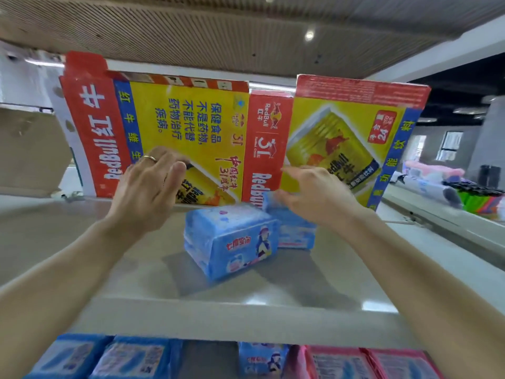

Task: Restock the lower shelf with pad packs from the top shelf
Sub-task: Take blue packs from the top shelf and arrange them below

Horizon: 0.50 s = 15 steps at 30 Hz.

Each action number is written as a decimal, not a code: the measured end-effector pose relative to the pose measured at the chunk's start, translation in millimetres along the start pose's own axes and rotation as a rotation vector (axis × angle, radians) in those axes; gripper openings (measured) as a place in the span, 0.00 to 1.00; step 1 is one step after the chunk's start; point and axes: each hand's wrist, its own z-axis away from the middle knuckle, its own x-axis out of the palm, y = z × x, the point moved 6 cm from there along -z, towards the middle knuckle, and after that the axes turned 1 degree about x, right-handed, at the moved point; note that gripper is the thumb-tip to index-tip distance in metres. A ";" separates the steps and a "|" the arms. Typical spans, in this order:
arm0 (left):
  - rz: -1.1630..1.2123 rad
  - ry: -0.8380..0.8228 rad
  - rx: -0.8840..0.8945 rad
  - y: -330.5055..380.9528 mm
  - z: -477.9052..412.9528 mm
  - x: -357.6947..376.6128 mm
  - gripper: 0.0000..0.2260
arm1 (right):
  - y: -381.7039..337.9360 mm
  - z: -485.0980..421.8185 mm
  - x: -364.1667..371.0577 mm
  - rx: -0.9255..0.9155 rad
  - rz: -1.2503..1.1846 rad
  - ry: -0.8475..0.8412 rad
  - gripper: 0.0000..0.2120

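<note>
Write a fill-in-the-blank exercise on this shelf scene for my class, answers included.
The front pad pack and the rear pad pack are both ____.
The left hand wears a ____ on one finger.
Below, the rightmost packs are ____.
Missing words: blue; ring; pink.

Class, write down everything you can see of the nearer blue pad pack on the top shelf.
The nearer blue pad pack is a sealed block-shaped pack in glossy, crinkled plastic film, printed blue and white with red lettering and a cartoon figure. It lies on the top shelf, turned at an angle, one corner toward the camera. Its rear right side seems to abut a second pack. The left hand and right hand hover near, not touching it.
</note>
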 end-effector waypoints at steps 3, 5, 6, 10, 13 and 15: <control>0.023 0.042 0.005 -12.4 4.1 -4.7 0.28 | 9.8 -11.8 30.0 0.112 -0.151 -0.189 0.25; 0.034 0.017 0.010 -11.9 5.5 -5.4 0.27 | 13.3 -14.3 42.9 0.151 -0.213 -0.235 0.22; 0.044 0.001 -0.001 -11.5 6.5 -4.2 0.28 | 14.2 -14.4 46.8 0.155 -0.232 -0.231 0.22; 0.061 -0.023 -0.056 -8.7 8.1 -2.7 0.29 | 15.2 -12.1 53.0 0.148 -0.212 -0.153 0.28; 0.057 -0.035 -0.077 -9.5 7.6 -3.1 0.30 | 19.1 -13.8 53.5 0.189 -0.235 -0.162 0.28; 0.054 -0.030 -0.084 -11.2 7.3 -3.2 0.31 | 25.8 -15.6 52.0 0.233 -0.194 -0.192 0.32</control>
